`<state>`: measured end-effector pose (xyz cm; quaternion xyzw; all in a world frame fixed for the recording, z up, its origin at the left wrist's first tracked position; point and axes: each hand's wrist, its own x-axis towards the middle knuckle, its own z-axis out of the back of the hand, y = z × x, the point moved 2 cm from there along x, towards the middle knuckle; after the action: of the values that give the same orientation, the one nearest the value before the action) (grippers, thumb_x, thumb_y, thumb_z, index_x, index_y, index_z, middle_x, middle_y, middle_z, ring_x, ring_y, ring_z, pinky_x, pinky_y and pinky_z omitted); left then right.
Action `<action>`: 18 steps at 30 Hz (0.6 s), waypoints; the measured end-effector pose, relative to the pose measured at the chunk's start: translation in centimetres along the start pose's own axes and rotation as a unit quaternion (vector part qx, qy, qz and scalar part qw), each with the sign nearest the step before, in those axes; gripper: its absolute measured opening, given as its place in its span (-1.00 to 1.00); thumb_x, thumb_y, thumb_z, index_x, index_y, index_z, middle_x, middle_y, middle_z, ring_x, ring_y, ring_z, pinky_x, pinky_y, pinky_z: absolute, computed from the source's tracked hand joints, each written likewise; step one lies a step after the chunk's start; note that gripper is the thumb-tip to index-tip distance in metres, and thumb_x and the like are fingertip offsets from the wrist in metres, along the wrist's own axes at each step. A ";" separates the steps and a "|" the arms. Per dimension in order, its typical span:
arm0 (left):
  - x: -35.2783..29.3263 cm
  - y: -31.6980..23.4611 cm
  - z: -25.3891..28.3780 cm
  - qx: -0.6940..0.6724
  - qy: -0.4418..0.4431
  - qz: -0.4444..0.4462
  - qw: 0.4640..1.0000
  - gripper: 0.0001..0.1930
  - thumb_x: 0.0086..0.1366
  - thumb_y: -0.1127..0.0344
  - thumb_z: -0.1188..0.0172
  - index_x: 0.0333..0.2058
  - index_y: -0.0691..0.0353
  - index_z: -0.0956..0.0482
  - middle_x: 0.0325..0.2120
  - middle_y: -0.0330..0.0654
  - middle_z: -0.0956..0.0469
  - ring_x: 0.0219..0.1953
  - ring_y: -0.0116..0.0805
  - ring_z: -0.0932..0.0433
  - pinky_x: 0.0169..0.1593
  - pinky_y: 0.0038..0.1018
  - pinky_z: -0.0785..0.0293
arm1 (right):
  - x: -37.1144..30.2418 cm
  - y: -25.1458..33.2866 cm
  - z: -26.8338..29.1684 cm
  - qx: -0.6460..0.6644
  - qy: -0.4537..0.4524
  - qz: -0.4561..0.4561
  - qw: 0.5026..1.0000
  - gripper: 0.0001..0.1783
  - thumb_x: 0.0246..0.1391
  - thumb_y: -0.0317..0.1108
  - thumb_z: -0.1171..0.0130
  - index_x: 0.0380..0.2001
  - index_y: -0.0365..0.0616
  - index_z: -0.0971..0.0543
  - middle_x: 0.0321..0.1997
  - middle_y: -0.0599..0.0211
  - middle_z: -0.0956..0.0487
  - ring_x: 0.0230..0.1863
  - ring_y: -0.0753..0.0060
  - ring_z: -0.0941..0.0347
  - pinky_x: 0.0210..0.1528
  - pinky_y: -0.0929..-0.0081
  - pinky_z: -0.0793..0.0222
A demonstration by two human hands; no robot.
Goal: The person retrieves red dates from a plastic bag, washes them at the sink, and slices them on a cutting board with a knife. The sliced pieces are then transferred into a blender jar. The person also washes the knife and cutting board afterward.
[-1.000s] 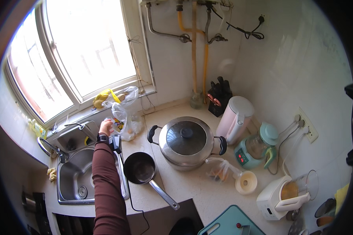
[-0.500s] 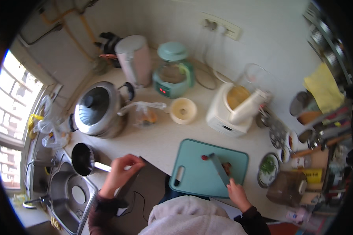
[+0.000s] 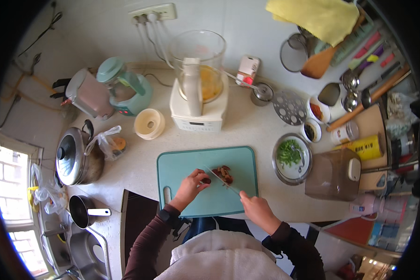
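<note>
The left hand point(image 3: 190, 185) presses bunched fingertips on dark red food point(image 3: 223, 173) lying mid-board point(image 3: 182, 163). The right hand point(image 3: 256, 211) is wrapped around a knife point(image 3: 221, 179), whose blade crosses just beside those fingertips. The blade could slip and nick them, since they sit so close. The board's near edge meets the counter lip; a bowl of greens point(image 3: 291, 158) crowds its right side, and the left half lies bare.

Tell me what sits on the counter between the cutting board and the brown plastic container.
In the head view, a round metal plate holding chopped greens sits between the teal cutting board and the brown container.
</note>
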<state>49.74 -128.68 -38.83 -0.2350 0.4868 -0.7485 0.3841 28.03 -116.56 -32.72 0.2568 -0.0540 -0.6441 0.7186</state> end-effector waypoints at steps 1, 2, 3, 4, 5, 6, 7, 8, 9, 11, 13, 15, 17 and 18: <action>-0.2 -0.4 -0.8 0.029 0.000 -0.011 1.000 -0.80 0.07 0.45 -0.21 -0.28 0.25 -0.49 -0.26 -0.12 -0.45 -0.35 -0.06 -0.53 -0.29 -0.34 -0.51 | -0.2 0.1 0.0 -0.002 0.009 0.009 1.000 -0.69 -0.04 -0.51 0.04 -0.15 -0.19 -0.29 -0.76 0.12 -0.41 -0.65 -0.03 -0.44 -0.63 0.09 -0.29; -0.5 -0.6 -1.4 0.059 0.007 0.007 0.998 -0.79 0.07 0.45 -0.20 -0.27 0.24 -0.49 -0.26 -0.13 -0.45 -0.33 -0.07 -0.53 -0.28 -0.34 -0.51 | -0.5 0.3 0.2 0.016 0.002 0.016 1.000 -0.72 -0.03 -0.50 0.03 -0.18 -0.19 -0.30 -0.75 0.12 -0.41 -0.66 -0.02 -0.43 -0.64 0.10 -0.28; -0.8 -0.8 -1.8 0.083 0.009 0.010 0.996 -0.79 0.07 0.44 -0.20 -0.26 0.24 -0.49 -0.27 -0.14 -0.45 -0.32 -0.08 -0.53 -0.28 -0.35 -0.51 | -0.8 0.4 0.2 0.021 0.000 0.016 1.000 -0.75 -0.02 -0.50 0.02 -0.21 -0.20 -0.31 -0.75 0.12 -0.41 -0.66 -0.02 -0.42 -0.64 0.11 -0.27; -1.0 -0.9 -2.1 0.108 0.014 0.029 0.994 -0.79 0.07 0.44 -0.20 -0.26 0.23 -0.48 -0.27 -0.14 -0.45 -0.30 -0.09 -0.52 -0.28 -0.36 -0.51 | -1.0 0.6 0.3 0.027 -0.004 0.021 0.999 -0.78 -0.01 -0.49 0.01 -0.23 -0.20 -0.31 -0.75 0.12 -0.40 -0.67 -0.02 -0.41 -0.65 0.12 -0.27; -1.3 -1.2 -2.4 0.147 0.001 -0.007 0.989 -0.78 0.07 0.44 -0.19 -0.25 0.21 -0.49 -0.28 -0.16 -0.45 -0.28 -0.11 -0.52 -0.27 -0.37 -0.51 | -1.3 0.7 0.4 0.028 -0.009 0.036 0.999 -0.73 -0.09 -0.53 0.01 -0.23 -0.23 -0.32 -0.75 0.13 -0.41 -0.67 0.01 -0.42 -0.64 0.13 -0.27; -1.6 -1.4 -2.5 0.187 -0.009 -0.029 0.982 -0.77 0.06 0.45 -0.19 -0.25 0.20 -0.49 -0.28 -0.17 -0.46 -0.26 -0.13 -0.52 -0.26 -0.37 -0.51 | -1.5 0.8 0.5 0.030 0.001 0.026 0.999 -0.72 -0.08 -0.53 0.01 -0.22 -0.24 -0.32 -0.75 0.14 -0.41 -0.68 0.01 -0.41 -0.65 0.14 -0.27; -1.8 -1.5 -2.6 0.228 -0.024 -0.049 0.972 -0.77 0.06 0.45 -0.18 -0.25 0.18 -0.49 -0.29 -0.19 -0.46 -0.25 -0.16 -0.51 -0.25 -0.38 -0.50 | -1.6 0.9 0.5 0.031 0.001 0.022 0.999 -0.71 -0.08 -0.53 0.01 -0.21 -0.24 -0.32 -0.75 0.14 -0.41 -0.68 0.01 -0.41 -0.65 0.14 -0.28; -1.9 -1.6 -2.7 0.247 -0.018 -0.069 0.966 -0.77 0.05 0.45 -0.18 -0.25 0.18 -0.50 -0.29 -0.20 -0.47 -0.23 -0.18 -0.50 -0.24 -0.39 -0.50 | -1.6 0.9 0.6 0.031 -0.004 0.019 0.999 -0.70 -0.08 -0.52 0.01 -0.20 -0.24 -0.32 -0.75 0.14 -0.41 -0.68 0.01 -0.41 -0.65 0.14 -0.28; -2.1 -1.7 -2.9 0.267 -0.018 -0.087 0.960 -0.77 0.05 0.45 -0.17 -0.25 0.17 -0.50 -0.29 -0.22 -0.47 -0.22 -0.20 -0.50 -0.23 -0.39 -0.50 | -1.6 1.0 0.6 0.027 0.006 0.020 0.999 -0.70 -0.06 -0.52 0.02 -0.18 -0.25 -0.31 -0.75 0.14 -0.42 -0.68 0.02 -0.42 -0.65 0.14 -0.30; -2.2 -1.8 -3.1 0.287 -0.020 -0.117 0.950 -0.77 0.05 0.46 -0.16 -0.25 0.17 -0.51 -0.30 -0.24 -0.48 -0.21 -0.23 -0.49 -0.22 -0.40 -0.49 | -1.5 1.0 0.7 0.013 0.016 0.020 1.000 -0.71 0.00 -0.50 0.05 -0.15 -0.26 -0.29 -0.77 0.14 -0.42 -0.69 0.03 -0.44 -0.66 0.16 -0.33; -2.0 -1.5 -3.1 0.295 -0.026 -0.139 0.945 -0.78 0.06 0.46 -0.14 -0.25 0.18 -0.51 -0.30 -0.25 -0.48 -0.22 -0.25 -0.49 -0.22 -0.42 -0.49 | -1.5 1.1 0.9 0.021 0.015 0.019 0.999 -0.72 0.00 -0.50 0.06 -0.16 -0.26 -0.29 -0.77 0.14 -0.43 -0.69 0.02 -0.44 -0.66 0.15 -0.33; -1.9 -1.2 -2.9 0.278 -0.045 -0.144 0.949 -0.79 0.06 0.46 -0.13 -0.26 0.19 -0.51 -0.30 -0.24 -0.49 -0.22 -0.24 -0.49 -0.22 -0.41 -0.49 | -1.6 1.2 1.1 0.027 0.019 0.017 0.999 -0.73 0.00 -0.50 0.06 -0.17 -0.26 -0.29 -0.76 0.14 -0.43 -0.69 0.02 -0.44 -0.66 0.16 -0.33; -2.1 -0.7 -2.6 0.273 -0.053 -0.138 0.951 -0.79 0.04 0.47 -0.12 -0.28 0.19 -0.51 -0.32 -0.22 -0.49 -0.23 -0.24 -0.49 -0.23 -0.41 -0.49 | -1.8 1.4 1.4 0.033 0.029 0.013 0.999 -0.75 0.00 -0.50 0.06 -0.20 -0.26 -0.28 -0.76 0.13 -0.44 -0.68 0.02 -0.45 -0.66 0.16 -0.33; -2.2 -0.4 -2.5 0.273 -0.052 -0.133 0.951 -0.79 0.03 0.48 -0.12 -0.29 0.19 -0.52 -0.33 -0.22 -0.48 -0.23 -0.24 -0.49 -0.23 -0.40 -0.49 | -1.9 1.6 1.6 0.032 0.038 0.013 0.999 -0.77 0.00 -0.50 0.06 -0.22 -0.26 -0.28 -0.75 0.13 -0.44 -0.67 0.03 -0.46 -0.65 0.16 -0.34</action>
<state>49.10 -125.48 -39.46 -0.2223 0.2075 -0.8837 0.3557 28.51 -115.19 -30.22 0.3034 -0.0501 -0.6221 0.7200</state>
